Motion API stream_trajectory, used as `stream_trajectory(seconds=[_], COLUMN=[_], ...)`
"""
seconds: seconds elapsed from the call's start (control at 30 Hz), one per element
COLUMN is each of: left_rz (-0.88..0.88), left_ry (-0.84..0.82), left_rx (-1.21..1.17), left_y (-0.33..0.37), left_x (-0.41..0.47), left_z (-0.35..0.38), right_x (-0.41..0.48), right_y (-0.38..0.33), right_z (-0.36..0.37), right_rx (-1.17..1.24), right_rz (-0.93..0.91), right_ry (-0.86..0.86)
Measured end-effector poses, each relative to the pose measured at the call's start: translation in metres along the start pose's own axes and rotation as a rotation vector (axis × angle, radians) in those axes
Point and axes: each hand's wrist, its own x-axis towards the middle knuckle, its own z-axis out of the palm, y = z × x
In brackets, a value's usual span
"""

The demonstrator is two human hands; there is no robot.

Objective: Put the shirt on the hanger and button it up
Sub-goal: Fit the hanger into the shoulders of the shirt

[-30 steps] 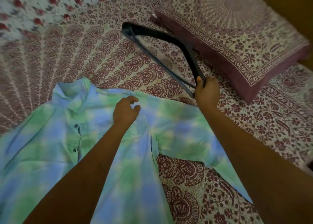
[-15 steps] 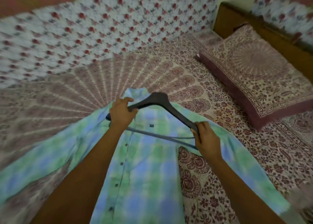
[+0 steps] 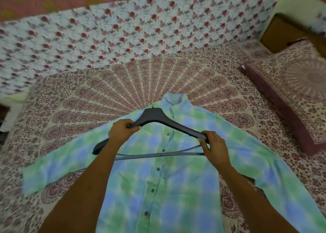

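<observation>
Together left hand (image 3: 122,132), right hand (image 3: 215,145) grip one hanger (image 3: 155,115)

Soft green-and-blue checks on the shirt (image 3: 176,188); hanger (image 3: 153,115) dark grey; bedsheet (image 3: 123,91) maroon-on-cream mandala; pillow (image 3: 291,91) at three o'clock matches; twelve o'clock cloth (image 3: 105,38), blurred, seems white with red flowers.

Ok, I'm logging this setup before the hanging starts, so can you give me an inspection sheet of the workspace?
Surface: patterned bedsheet, smooth.
Job's things: shirt flat, front up, sleeves spread; hanger held over it, not inside.
Clutter: nothing seen.
Hands: left hand and right hand each grip the hanger.
Cables: nothing seen.
Surroundings: pillow at right; floral cloth behind.
</observation>
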Motion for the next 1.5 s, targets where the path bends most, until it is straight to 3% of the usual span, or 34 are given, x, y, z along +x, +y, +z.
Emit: stream_trajectory(seconds=[0.2,0.5,0.87,1.03,1.3,1.5], left_rz=[-0.026,0.052,0.104,0.099,0.043,0.092], left_ry=[0.182,0.184,0.315,0.314,0.252,0.236], left_rx=[-0.069,-0.051,0.024,0.058,-0.005,0.072], left_y=[-0.037,-0.041,-0.059,-0.064,-0.06,-0.045], left_x=[0.054,0.147,0.231,0.241,0.238,0.228], left_z=[-0.025,0.003,0.023,0.027,0.035,0.035], right_x=[0.036,0.091,0.18,0.188,0.19,0.19], right_y=[-0.043,-0.026,0.005,0.02,0.036,0.044], right_z=[0.037,0.116,0.209,0.212,0.17,0.146], right_rx=[-0.034,-0.054,-0.137,-0.12,0.403,0.416], right_rz=[0.229,0.321,0.492,0.582,0.926,0.87], right_ry=[-0.055,-0.14,-0.22,-0.081,0.472,0.474])
